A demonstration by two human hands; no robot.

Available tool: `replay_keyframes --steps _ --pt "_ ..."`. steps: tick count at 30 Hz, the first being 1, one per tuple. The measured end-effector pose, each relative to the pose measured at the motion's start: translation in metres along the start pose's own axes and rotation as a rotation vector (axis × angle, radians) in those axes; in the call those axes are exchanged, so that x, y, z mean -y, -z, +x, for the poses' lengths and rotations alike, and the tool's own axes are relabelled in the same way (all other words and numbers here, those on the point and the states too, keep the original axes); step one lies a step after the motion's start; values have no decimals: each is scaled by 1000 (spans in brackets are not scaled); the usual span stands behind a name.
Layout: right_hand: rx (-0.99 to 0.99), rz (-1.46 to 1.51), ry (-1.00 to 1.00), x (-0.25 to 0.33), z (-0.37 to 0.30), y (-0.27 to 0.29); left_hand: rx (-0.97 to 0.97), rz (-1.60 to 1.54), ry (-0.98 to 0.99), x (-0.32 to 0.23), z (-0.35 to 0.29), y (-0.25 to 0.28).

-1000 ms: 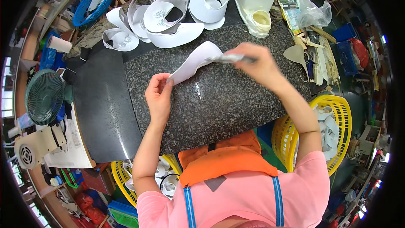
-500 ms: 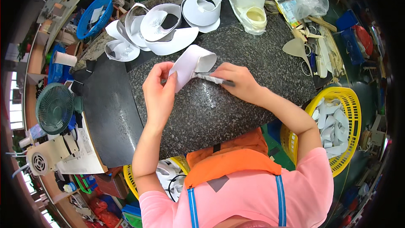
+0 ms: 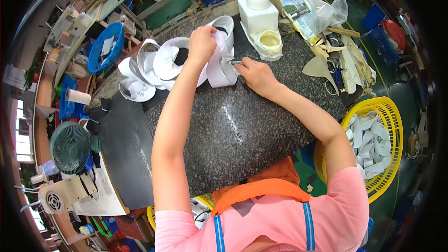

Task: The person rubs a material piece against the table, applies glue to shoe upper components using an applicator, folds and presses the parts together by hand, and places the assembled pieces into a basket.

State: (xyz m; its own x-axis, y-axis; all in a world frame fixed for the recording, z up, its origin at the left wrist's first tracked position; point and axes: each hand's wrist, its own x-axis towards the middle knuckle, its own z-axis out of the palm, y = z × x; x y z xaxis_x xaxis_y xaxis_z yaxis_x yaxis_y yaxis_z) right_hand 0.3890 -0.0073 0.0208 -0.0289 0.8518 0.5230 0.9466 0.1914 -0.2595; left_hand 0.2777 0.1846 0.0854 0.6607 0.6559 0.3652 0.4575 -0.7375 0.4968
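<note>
My left hand (image 3: pixel 203 46) is closed at the far side of the worktop. It grips a white looped shoe-upper-like strip (image 3: pixel 221 72) by its upper part; the fingertips are partly hidden. My right hand (image 3: pixel 256 78) is closed around a narrow grey tool (image 3: pixel 235 62), with its tip against or very near the strip. What the tool's tip looks like is hard to make out. Just left of the held strip, several similar white curved pieces (image 3: pixel 163 67) lie in a cluster, some with silvery patterns.
A white plastic bottle (image 3: pixel 257 16) with an attached open cup (image 3: pixel 270 42) stands at the back. Right of it lie scissors, a pale flat blade-like piece (image 3: pixel 317 67) and a plastic bag (image 3: pixel 326 11). A yellow basket (image 3: pixel 396 140) of white strips stands right; a green fan (image 3: pixel 70 147) left.
Both hands have moved away from me, the left one to the far cluster, with the white strip carried along. The right hand still holds the tool. The whole view has shifted slightly.
</note>
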Motion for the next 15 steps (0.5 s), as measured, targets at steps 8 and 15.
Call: replay_keyframes --steps 8,15 --pt "-245 -84 225 -20 28 9 57 -44 69 30 -1 -7" --pt "-478 -28 83 -29 10 75 25 -725 326 18 -72 44"
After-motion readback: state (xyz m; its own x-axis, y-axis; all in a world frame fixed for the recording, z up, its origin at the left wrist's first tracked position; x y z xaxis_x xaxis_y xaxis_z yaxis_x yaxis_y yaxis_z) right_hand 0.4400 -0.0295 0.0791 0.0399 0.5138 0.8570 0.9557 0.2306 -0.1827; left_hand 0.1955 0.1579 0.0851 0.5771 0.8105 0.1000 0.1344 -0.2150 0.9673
